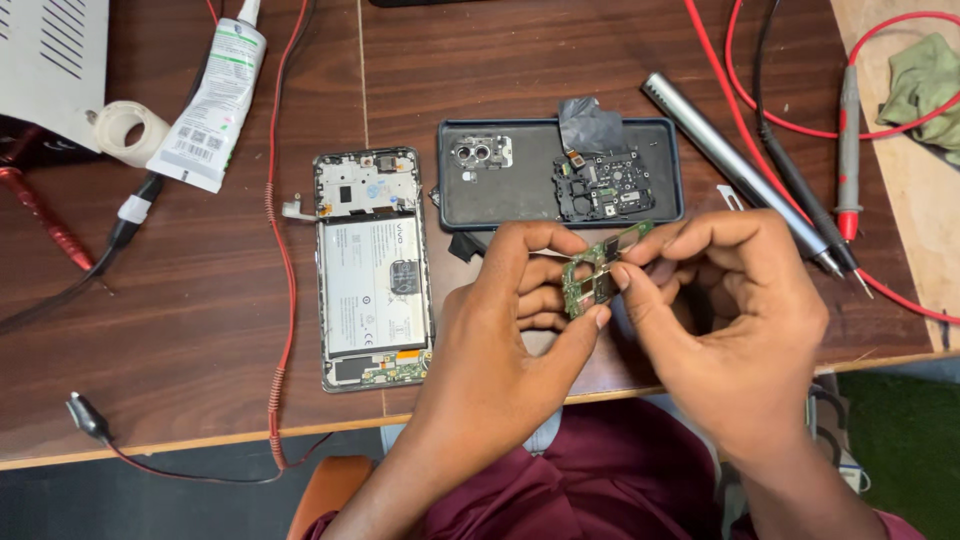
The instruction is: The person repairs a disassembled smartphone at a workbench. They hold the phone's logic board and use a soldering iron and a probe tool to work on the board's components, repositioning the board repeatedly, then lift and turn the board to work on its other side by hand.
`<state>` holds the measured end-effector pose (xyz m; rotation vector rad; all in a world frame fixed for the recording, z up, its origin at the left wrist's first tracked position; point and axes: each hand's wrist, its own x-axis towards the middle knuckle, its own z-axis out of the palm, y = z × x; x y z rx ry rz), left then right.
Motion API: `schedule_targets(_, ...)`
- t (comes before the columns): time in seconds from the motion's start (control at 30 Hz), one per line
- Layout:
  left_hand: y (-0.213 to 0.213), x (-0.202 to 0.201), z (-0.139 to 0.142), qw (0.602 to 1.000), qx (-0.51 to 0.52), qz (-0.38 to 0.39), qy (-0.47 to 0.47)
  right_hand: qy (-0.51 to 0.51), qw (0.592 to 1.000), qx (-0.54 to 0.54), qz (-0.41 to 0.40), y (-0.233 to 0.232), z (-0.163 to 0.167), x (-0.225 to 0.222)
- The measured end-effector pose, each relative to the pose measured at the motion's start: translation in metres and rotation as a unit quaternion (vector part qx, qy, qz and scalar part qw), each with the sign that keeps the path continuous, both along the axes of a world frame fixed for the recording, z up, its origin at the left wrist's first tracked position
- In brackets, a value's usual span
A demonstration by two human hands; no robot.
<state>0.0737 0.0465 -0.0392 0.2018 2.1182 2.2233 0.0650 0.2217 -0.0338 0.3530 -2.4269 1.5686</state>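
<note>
A small green circuit board [592,272] with cut-out holes sits up in the air between both hands, just above the near edge of the brown wooden desk [180,330]. The left hand [510,320] has its fingers curled shut on the board's lower side, thumb under it, likely to keep it steady. The right hand [735,310] pinches the upper end with its fingertips, so the board is tilted toward the eyes and easy to look at.

Just past the hands lies a dark phone back cover [520,190], open side up like a tray, with a black plastic frame piece [604,186] resting in it. Left of the left hand lies the opened phone body [372,270], its white battery showing. Beyond the right hand lie a long grey metal pen-shaped tool [730,160] and red wires [760,110].
</note>
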Motion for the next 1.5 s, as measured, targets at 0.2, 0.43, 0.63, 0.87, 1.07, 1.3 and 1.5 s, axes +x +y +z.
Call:
schedule_targets(0.2, 0.001, 0.002, -0.001, 0.999, 0.015, 0.013, 0.034, 0.03, 0.999, -0.028, 0.021, -0.01, 0.004, 0.008)
schedule_targets(0.43, -0.001, 0.002, -0.005, 1.0, 0.023, 0.015, -0.001, 0.081, 0.995, 0.054, -0.02, -0.019, 0.015, 0.01)
schedule_targets(0.63, -0.001, 0.003, -0.005, 1.0, -0.001, 0.024, 0.005, 0.19, 0.967, 0.162, -0.049, -0.024, 0.014, 0.012)
schedule_targets(0.87, 0.0, 0.004, -0.003, 0.999, -0.023, 0.044, 0.013, 0.203, 0.959, 0.176, -0.095, -0.03, 0.006, 0.02)
schedule_targets(1.07, -0.001, 0.004, -0.001, 0.997, -0.06, 0.054, 0.012, 0.14, 0.984, 0.085, -0.068, -0.027, -0.004, 0.017)
schedule_targets(1.3, 0.0, 0.004, -0.002, 0.997, -0.057, 0.052, 0.022, 0.046, 0.998, -0.049, -0.01, -0.016, -0.016, 0.016)
schedule_targets(1.5, 0.0, 0.003, -0.004, 0.999, -0.005, 0.032, -0.005, 0.043, 0.997, -0.068, 0.006, -0.012, -0.018, 0.011)
